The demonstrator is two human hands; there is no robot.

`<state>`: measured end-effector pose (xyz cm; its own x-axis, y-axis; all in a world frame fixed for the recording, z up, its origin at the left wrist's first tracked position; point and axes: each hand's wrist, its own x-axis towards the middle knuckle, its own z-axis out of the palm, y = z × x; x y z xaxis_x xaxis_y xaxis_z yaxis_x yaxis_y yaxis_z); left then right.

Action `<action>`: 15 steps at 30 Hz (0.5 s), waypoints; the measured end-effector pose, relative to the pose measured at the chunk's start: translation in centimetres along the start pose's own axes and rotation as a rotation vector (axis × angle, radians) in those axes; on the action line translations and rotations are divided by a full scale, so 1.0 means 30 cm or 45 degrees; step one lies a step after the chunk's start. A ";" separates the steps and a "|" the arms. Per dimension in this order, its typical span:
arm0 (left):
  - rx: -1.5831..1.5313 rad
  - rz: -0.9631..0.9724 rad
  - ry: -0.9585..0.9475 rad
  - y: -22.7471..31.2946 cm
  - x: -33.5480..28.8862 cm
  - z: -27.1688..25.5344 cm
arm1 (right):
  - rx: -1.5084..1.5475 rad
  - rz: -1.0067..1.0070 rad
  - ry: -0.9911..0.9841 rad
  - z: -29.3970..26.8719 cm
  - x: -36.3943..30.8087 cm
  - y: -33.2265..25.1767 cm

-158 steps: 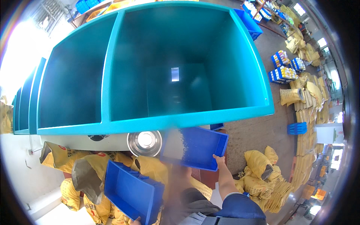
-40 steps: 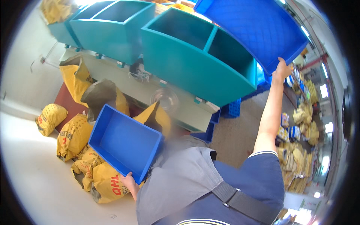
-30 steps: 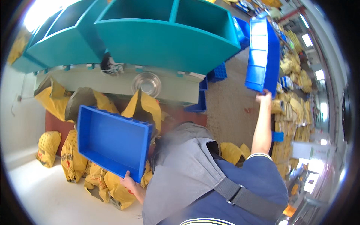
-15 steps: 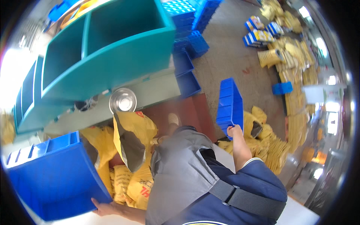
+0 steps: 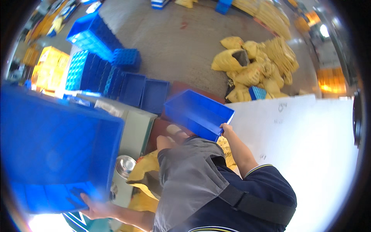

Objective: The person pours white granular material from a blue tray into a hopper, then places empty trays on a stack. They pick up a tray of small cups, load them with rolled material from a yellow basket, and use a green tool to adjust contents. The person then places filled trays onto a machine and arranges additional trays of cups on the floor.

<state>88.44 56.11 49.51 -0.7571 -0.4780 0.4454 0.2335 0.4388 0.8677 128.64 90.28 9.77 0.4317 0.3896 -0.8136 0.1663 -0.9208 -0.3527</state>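
Observation:
My left hand (image 5: 94,207) grips the lower edge of a large blue plastic bin (image 5: 50,143). Held close to the camera, the bin fills much of the left side, and some of the fingers are hard to make out against its wall. Out in front, my right hand (image 5: 225,129) is closed on the near end wall of a second, long blue bin (image 5: 195,112). That one is tilted, with its inside facing me and nothing seen in it.
Blue crates (image 5: 131,89) stand stacked at the far left. Yellow sacks (image 5: 251,69) lie heaped on the floor ahead. To the right is a white board (image 5: 293,143) with handwriting. A steel bowl (image 5: 125,166) and an opened yellow sack (image 5: 148,170) sit by my left arm.
My view has turned right, taking the teal bins mostly out of sight. The right bin has swung inward in front of my body, and the left bin now looms larger and higher.

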 end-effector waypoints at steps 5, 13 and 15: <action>0.040 0.000 -0.525 -0.007 -0.097 0.343 | 0.199 0.108 0.118 -0.078 -0.009 0.153; -0.136 -0.216 -1.561 -0.239 -0.333 0.656 | 0.798 0.273 0.121 -0.063 -0.094 0.102; 0.007 -0.401 -1.814 -0.364 -0.380 0.694 | 0.951 0.264 0.010 -0.053 -0.123 0.041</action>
<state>81.82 72.60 30.36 -0.7267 0.5892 -0.3532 -0.0524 0.4651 0.8837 128.65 87.67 13.07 0.3955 0.2076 -0.8947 -0.5593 -0.7183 -0.4139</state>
